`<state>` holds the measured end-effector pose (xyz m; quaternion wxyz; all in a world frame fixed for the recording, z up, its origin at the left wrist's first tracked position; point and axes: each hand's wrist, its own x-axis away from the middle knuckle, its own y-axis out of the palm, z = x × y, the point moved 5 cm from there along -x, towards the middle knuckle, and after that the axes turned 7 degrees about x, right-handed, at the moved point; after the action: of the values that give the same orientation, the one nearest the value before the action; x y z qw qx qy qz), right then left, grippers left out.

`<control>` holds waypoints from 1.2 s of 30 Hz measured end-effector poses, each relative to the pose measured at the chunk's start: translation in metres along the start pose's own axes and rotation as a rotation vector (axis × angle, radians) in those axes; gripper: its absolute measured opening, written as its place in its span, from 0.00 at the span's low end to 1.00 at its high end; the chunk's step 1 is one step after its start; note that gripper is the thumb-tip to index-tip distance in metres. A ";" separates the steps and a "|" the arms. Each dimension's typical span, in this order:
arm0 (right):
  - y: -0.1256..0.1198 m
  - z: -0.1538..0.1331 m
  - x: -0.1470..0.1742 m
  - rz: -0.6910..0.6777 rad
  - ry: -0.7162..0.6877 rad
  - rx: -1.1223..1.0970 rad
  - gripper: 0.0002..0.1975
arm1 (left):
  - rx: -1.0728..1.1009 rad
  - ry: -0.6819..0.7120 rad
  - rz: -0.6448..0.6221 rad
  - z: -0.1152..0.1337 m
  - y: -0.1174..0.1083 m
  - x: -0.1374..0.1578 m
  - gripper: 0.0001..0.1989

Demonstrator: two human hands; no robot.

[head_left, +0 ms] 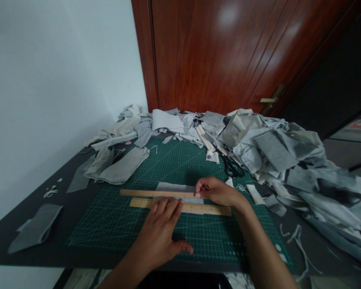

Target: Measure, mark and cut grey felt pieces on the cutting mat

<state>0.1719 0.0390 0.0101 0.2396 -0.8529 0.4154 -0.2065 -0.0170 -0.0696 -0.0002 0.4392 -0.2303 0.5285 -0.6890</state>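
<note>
A small light-grey cloth piece (176, 186) lies on the green cutting mat (171, 160), partly covered by two wooden strips. The nearer strip is a wooden ruler (210, 209) running across the cloth. My left hand (162, 228) rests on that ruler with its fingers laid flat and the thumb out to the side. Just beyond it, roughly parallel, lies a narrower wooden ruler (156, 194). The right end of this farther ruler is between the bent thumb and fingers of my right hand (218, 190); part of the grip is hidden.
Black-handled scissors (233, 166) lie beyond my right hand. A large heap of grey cloth scraps (267, 140) covers the right side. More scraps (167, 120) line the back, by the wooden door. Folded grey cloth (123, 166) and another folded piece (37, 226) lie left.
</note>
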 end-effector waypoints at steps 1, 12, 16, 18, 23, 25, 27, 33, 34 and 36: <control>0.004 0.001 -0.001 -0.023 0.004 0.000 0.03 | 0.003 -0.004 0.001 0.000 0.000 0.000 0.55; 0.017 -0.019 -0.001 0.144 -0.127 0.338 0.07 | 0.020 -0.004 -0.014 -0.003 0.005 0.001 0.57; 0.025 -0.023 -0.003 0.187 -0.150 0.330 0.06 | 0.028 0.003 -0.004 -0.002 0.004 0.001 0.57; 0.025 -0.023 -0.003 0.218 -0.140 0.328 0.06 | 0.029 0.003 -0.008 -0.002 0.004 0.002 0.55; 0.023 -0.019 -0.004 0.233 -0.097 0.334 0.06 | 0.031 -0.001 -0.015 -0.001 0.004 0.003 0.51; 0.022 -0.018 -0.004 0.241 -0.080 0.342 0.06 | 0.040 -0.005 -0.020 -0.001 0.004 0.003 0.51; 0.021 -0.017 -0.004 0.244 -0.076 0.340 0.05 | 0.052 -0.010 -0.021 0.000 0.002 0.003 0.53; 0.022 -0.013 -0.007 0.236 -0.052 0.334 0.05 | 0.071 -0.028 -0.045 0.002 0.000 0.001 0.58; 0.023 -0.012 -0.007 0.232 -0.044 0.334 0.05 | 0.070 -0.025 -0.046 0.002 0.000 0.001 0.58; 0.023 -0.010 -0.007 0.228 -0.032 0.332 0.05 | 0.067 -0.021 -0.039 0.002 -0.001 0.001 0.56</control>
<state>0.1483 0.0302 0.0035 0.4053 -0.7524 0.4655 -0.2300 -0.0161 -0.0718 0.0009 0.4387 -0.2328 0.4960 -0.7123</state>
